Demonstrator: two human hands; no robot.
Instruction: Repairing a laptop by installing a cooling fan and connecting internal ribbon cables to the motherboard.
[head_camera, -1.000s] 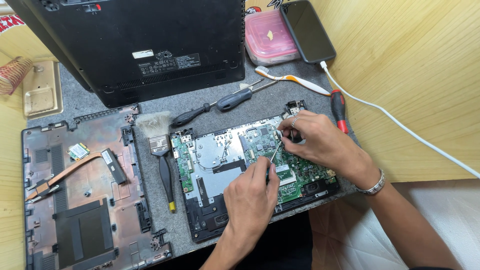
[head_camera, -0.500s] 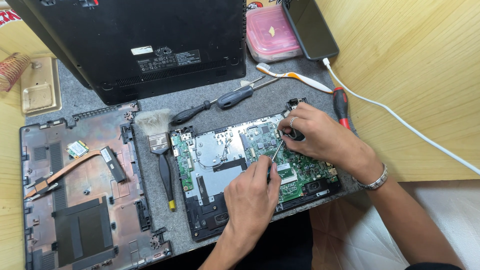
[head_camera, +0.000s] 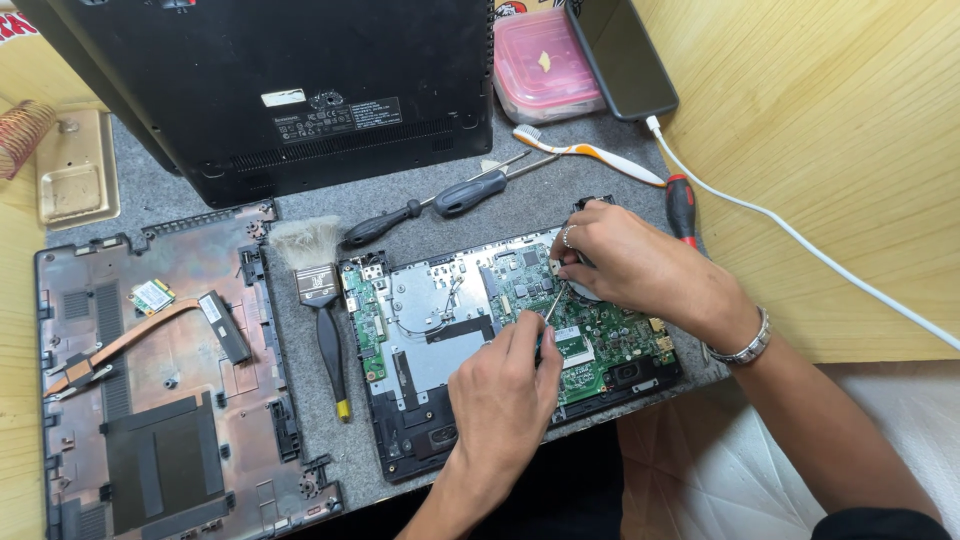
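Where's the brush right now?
In the head view, the brush lies on the grey mat, left of centre, between the detached bottom cover and the open laptop's board, bristles pointing toward the closed black laptop. Neither hand touches it.

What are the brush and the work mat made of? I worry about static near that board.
Brush: pale soft bristles, maybe natural hair, metal-looking ferrule, glossy black handle, likely plastic. Mat: grey, matte and fuzzy, seemingly felt or carpet.
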